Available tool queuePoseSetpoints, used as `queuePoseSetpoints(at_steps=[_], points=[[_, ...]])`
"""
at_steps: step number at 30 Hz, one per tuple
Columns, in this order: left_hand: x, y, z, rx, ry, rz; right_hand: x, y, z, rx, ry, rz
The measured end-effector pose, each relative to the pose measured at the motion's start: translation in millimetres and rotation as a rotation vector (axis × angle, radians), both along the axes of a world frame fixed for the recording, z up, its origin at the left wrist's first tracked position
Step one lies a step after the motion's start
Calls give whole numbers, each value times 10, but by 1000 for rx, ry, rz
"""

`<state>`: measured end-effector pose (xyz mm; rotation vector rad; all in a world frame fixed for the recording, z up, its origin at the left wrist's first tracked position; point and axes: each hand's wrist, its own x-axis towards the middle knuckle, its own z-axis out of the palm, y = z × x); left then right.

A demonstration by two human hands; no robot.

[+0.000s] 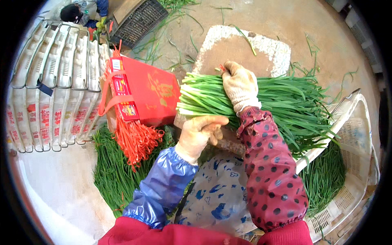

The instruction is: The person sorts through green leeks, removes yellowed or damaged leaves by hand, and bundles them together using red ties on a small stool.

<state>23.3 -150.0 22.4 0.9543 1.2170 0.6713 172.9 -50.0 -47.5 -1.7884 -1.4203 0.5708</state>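
Observation:
A thick bundle of garlic chives lies crosswise before me, pale cut ends to the left. My right hand, in a knit glove, is closed over its top near the cut ends. A bit of red tie shows at those fingertips. At the bundle's near side is my gloved left hand, its fingers curled beneath an extended index finger; whatever they pinch is hidden. To the left, a red bag has a bunch of red ties hanging down its side.
White plastic crates are stacked at left. Loose chives lie below the bag. A white slotted basket with more chives stands at right. Beyond the bundle is a low block. Another person works beside a dark crate.

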Motion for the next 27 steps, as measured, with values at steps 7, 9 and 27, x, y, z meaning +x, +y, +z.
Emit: queuePoseSetpoints(at_steps=[7, 9, 27], points=[[255, 704, -164, 39, 21, 13, 73, 34, 30, -146, 191, 21], [251, 791, -258, 29, 87, -19, 99, 47, -24, -222, 282, 24], [332, 993, -270, -141, 245, -37, 296, 126, -24, -425, 385, 214]])
